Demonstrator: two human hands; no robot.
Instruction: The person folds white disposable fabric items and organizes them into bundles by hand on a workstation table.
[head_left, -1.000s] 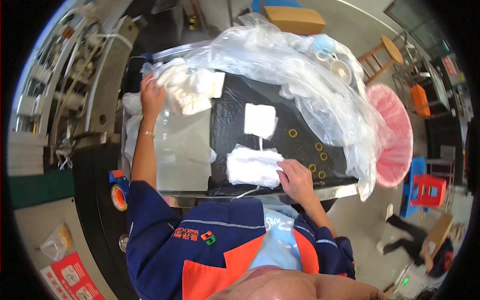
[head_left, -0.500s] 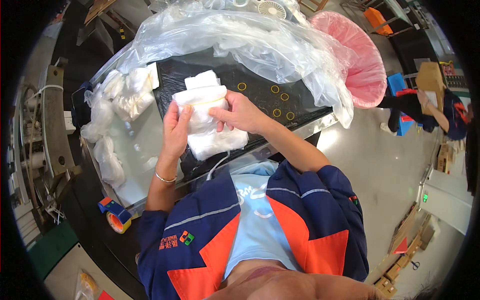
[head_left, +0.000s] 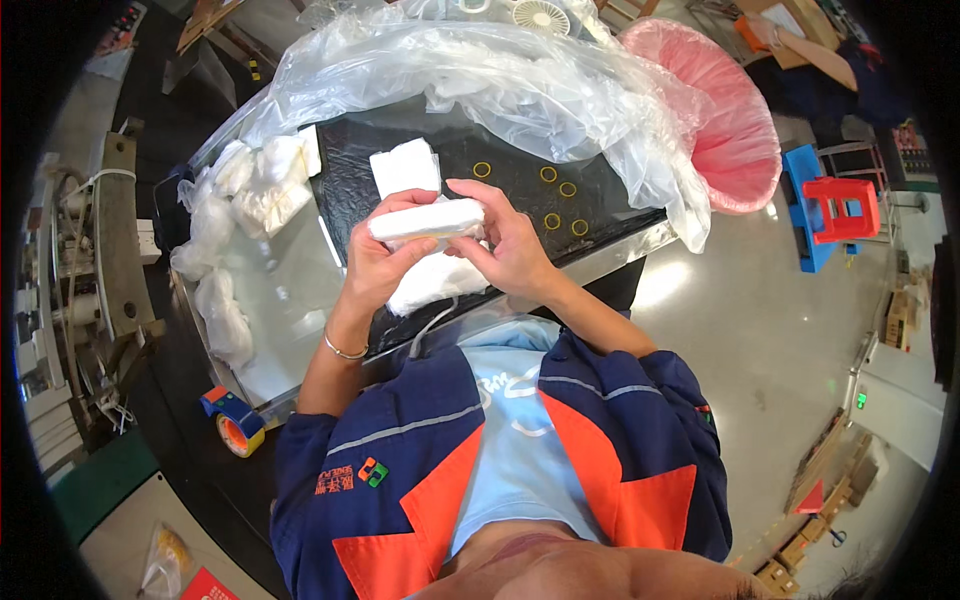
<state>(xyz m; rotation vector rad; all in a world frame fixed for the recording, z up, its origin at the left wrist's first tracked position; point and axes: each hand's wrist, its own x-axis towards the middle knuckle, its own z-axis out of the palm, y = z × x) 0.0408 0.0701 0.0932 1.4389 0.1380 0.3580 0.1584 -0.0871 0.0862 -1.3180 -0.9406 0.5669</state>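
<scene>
A shiny metal table (head_left: pixel 290 300) stands in a workshop with a pale floor, and a black mat (head_left: pixel 500 190) lies on top of it. Above the mat, the left hand (head_left: pixel 385 262) and the right hand (head_left: pixel 510 245) both grip a folded white cloth (head_left: pixel 428 220), fingers curled around it from each side. Just under the hands lies another white cloth (head_left: pixel 435 285). At 12 o'clock from the hands sits a folded white square (head_left: pixel 405 165). Small yellow rubber bands (head_left: pixel 555 200) lie at 2 o'clock. A heap of white cloths (head_left: pixel 255 185) sits at 10 o'clock. A big clear plastic bag (head_left: pixel 500 80) is at 12 o'clock, farther back. A pink basket (head_left: pixel 735 130) is at 2 o'clock. A tape roll (head_left: pixel 240 435) lies at 7 o'clock.
</scene>
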